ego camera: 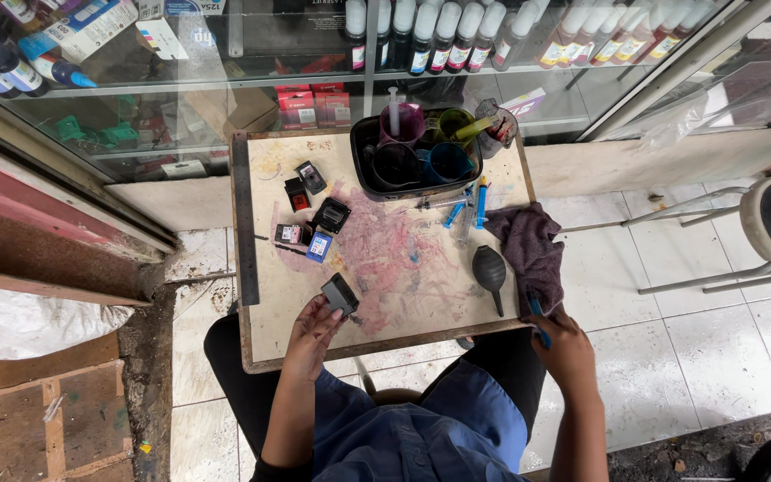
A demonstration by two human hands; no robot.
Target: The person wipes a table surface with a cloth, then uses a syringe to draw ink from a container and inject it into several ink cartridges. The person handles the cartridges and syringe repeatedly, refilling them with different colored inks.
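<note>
We couldn't tell what the blue thing [539, 323] in our right hand [564, 350] was; fingers closed on it at the bench [403, 295] front-right corner. Left hand [312, 332] fingers pinched a black cartridge [340, 294] near the front edge. Black tub [414, 153] w/ ink cups at the back.

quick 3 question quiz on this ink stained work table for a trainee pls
1. True or false: the left hand holds a black ink cartridge.
2. What lies under the right hand? A) grey cloth B) a sponge C) a newspaper
3. Which dark rubber tool lies between the cartridge and the cloth?

Key
1. True.
2. A; the hand also grips a small blue item, too hidden to name.
3. The air blower bulb.
</note>
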